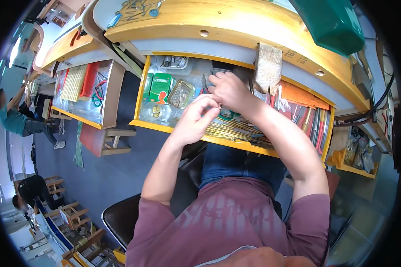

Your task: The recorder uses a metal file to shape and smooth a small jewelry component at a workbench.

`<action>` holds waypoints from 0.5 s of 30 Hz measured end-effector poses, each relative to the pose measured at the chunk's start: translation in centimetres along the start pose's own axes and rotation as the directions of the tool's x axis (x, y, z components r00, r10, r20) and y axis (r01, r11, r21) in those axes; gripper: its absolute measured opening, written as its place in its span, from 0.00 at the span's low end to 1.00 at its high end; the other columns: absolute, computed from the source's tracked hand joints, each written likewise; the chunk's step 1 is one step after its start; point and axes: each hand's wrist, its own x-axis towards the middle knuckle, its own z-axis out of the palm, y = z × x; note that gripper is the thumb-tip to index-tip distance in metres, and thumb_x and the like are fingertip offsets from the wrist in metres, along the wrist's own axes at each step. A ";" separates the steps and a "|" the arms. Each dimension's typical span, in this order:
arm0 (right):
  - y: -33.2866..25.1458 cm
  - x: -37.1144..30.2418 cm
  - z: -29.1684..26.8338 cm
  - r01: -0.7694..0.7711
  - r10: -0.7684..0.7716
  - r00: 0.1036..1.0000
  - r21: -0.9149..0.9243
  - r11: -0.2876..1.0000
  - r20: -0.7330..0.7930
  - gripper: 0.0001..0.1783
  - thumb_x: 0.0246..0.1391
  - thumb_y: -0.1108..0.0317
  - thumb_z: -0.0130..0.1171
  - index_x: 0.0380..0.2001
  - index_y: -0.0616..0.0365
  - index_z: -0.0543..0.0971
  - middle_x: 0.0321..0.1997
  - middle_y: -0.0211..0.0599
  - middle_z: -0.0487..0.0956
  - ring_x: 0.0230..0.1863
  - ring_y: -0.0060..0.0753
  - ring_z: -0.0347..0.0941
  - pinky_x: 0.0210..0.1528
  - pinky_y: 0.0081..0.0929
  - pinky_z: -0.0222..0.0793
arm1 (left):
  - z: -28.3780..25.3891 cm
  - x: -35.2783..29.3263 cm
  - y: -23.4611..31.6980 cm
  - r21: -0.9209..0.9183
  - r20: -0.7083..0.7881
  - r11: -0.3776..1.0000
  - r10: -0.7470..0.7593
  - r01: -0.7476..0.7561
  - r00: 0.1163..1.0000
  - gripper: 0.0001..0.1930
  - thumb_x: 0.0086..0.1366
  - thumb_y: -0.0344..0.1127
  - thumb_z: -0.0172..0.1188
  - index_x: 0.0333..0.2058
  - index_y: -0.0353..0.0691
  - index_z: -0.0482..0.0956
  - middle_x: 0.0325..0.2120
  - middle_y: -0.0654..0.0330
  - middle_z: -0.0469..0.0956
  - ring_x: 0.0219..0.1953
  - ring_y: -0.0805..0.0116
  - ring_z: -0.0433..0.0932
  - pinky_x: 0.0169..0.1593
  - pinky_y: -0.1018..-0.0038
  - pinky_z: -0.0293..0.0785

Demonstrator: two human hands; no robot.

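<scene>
Both of my hands meet above an open drawer [165, 129] with a yellow rim. My left hand [195, 119] is closed in a pinch, with something tiny at the fingertips, too small to name. Just above it, my right hand [232, 92] has curled fingers; what they hold, if anything, is hidden. Below the hands lie a green-handled tool [227, 117] and thin brass-coloured rods [236, 129]. Left of them sit a green box [161, 87], a tin of thin metal pieces [181, 94] and a clear round container [156, 111].
A worn wooden block [268, 66] juts from the curved workbench [236, 26] over the drawer. An orange packet [300, 95] and long-handled tools fill its right side. A green housing [332, 24] hangs at upper right. Another open drawer [109, 95] and a wooden stool [96, 139] stand left. Two people are farther off.
</scene>
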 end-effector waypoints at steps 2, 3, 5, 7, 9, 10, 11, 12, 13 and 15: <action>0.4 -0.3 -0.6 -0.021 0.019 0.998 0.031 0.999 0.057 0.05 0.45 0.64 0.61 0.25 0.52 0.79 0.36 0.34 0.74 0.42 0.38 0.74 0.45 0.38 0.69 | -0.4 1.1 1.7 0.272 0.112 0.962 -0.034 0.002 0.993 0.06 0.73 0.30 0.57 0.39 0.33 0.76 0.44 0.54 0.80 0.45 0.65 0.79 0.51 0.68 0.75; 0.6 -1.0 -0.8 -0.030 0.030 0.998 -0.008 1.000 0.056 0.06 0.44 0.63 0.61 0.25 0.52 0.79 0.35 0.34 0.74 0.41 0.39 0.74 0.44 0.38 0.70 | -0.6 1.2 1.4 0.271 0.109 0.963 -0.031 0.000 0.994 0.06 0.73 0.30 0.57 0.39 0.33 0.76 0.44 0.54 0.80 0.45 0.65 0.79 0.51 0.68 0.75; 1.0 -2.0 -1.8 -0.047 0.051 0.986 -0.030 0.998 0.160 0.07 0.50 0.66 0.59 0.31 0.57 0.81 0.38 0.39 0.78 0.45 0.43 0.76 0.47 0.41 0.74 | -1.3 1.5 0.2 0.433 0.048 0.901 0.008 -0.028 0.999 0.05 0.72 0.29 0.58 0.39 0.33 0.77 0.40 0.56 0.80 0.41 0.66 0.79 0.45 0.70 0.75; 0.9 -4.0 -3.8 -0.106 0.101 0.989 0.040 0.994 0.108 0.06 0.53 0.68 0.61 0.32 0.58 0.80 0.38 0.41 0.78 0.45 0.44 0.78 0.45 0.42 0.75 | -1.0 1.4 -0.2 0.199 -0.129 0.978 -0.033 0.059 0.991 0.05 0.70 0.28 0.61 0.36 0.32 0.78 0.34 0.56 0.79 0.35 0.66 0.81 0.39 0.72 0.76; -1.0 -5.3 -6.5 -0.252 0.256 0.967 0.217 0.943 0.010 0.06 0.58 0.69 0.63 0.33 0.60 0.79 0.37 0.43 0.80 0.42 0.47 0.80 0.41 0.42 0.77 | -1.1 1.1 -1.1 -0.211 -0.127 0.971 -0.141 0.112 0.982 0.03 0.69 0.25 0.64 0.36 0.32 0.80 0.30 0.65 0.79 0.31 0.81 0.77 0.35 0.82 0.73; -2.3 -5.5 -8.7 -0.336 0.362 0.932 0.314 0.888 -0.025 0.08 0.60 0.68 0.65 0.33 0.62 0.79 0.35 0.44 0.82 0.40 0.48 0.82 0.39 0.42 0.78 | -0.9 1.0 -1.3 -0.220 -0.130 0.968 -0.149 0.118 0.980 0.03 0.69 0.25 0.64 0.36 0.32 0.80 0.30 0.65 0.79 0.31 0.81 0.77 0.35 0.82 0.73; -3.4 -5.4 -10.2 -0.401 0.447 0.894 0.412 0.818 -0.019 0.09 0.56 0.69 0.71 0.31 0.60 0.81 0.32 0.42 0.84 0.34 0.45 0.84 0.35 0.37 0.79 | -0.7 1.0 -1.5 -0.256 -0.127 0.958 -0.170 0.133 0.977 0.03 0.69 0.25 0.64 0.37 0.31 0.81 0.29 0.65 0.80 0.30 0.82 0.77 0.35 0.82 0.73; -4.4 -5.3 -11.3 -0.360 0.447 0.888 0.446 0.819 -0.104 0.09 0.54 0.70 0.73 0.29 0.60 0.81 0.31 0.42 0.85 0.34 0.41 0.85 0.35 0.35 0.80 | -0.6 1.1 -1.6 -0.289 -0.123 0.946 -0.186 0.144 0.975 0.03 0.69 0.25 0.64 0.38 0.31 0.82 0.28 0.66 0.80 0.30 0.82 0.76 0.36 0.81 0.73; -5.5 -5.3 -12.4 -0.315 0.446 0.874 0.476 0.821 -0.190 0.09 0.53 0.71 0.74 0.27 0.59 0.81 0.31 0.42 0.85 0.35 0.38 0.86 0.35 0.33 0.81 | -0.5 1.1 -1.5 -0.291 -0.123 0.946 -0.186 0.144 0.975 0.03 0.69 0.25 0.64 0.38 0.31 0.82 0.28 0.66 0.80 0.30 0.82 0.76 0.36 0.81 0.73; -7.8 -6.3 -14.8 -0.281 0.482 0.845 0.577 0.767 -0.229 0.08 0.49 0.75 0.75 0.29 0.62 0.83 0.35 0.47 0.86 0.39 0.40 0.86 0.42 0.34 0.82 | 0.3 1.2 -1.1 -0.188 -0.095 0.968 -0.184 0.164 0.978 0.06 0.69 0.25 0.64 0.43 0.32 0.83 0.29 0.66 0.82 0.31 0.82 0.77 0.37 0.81 0.74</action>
